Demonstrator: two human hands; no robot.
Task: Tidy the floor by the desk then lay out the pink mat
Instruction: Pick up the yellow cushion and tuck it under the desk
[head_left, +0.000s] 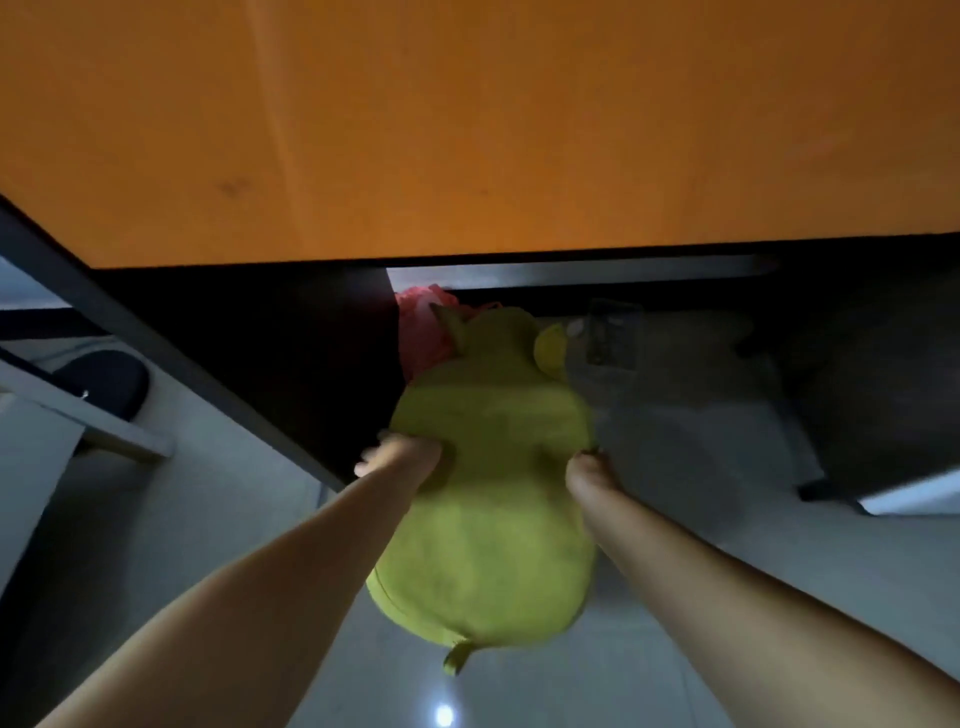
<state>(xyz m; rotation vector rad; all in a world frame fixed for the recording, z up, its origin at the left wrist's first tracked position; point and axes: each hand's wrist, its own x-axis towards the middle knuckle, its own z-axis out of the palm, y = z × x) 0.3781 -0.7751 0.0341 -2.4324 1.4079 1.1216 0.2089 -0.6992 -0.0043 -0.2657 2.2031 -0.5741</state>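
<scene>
Under desk (467, 130) — plush (483, 493) lengthwise, head away.

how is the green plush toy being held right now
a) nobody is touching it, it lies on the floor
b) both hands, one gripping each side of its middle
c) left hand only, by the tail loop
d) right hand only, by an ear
b: the left hand and the right hand each pinch a side of the green plush toy around its middle, holding it in front of the orange desk.
</scene>
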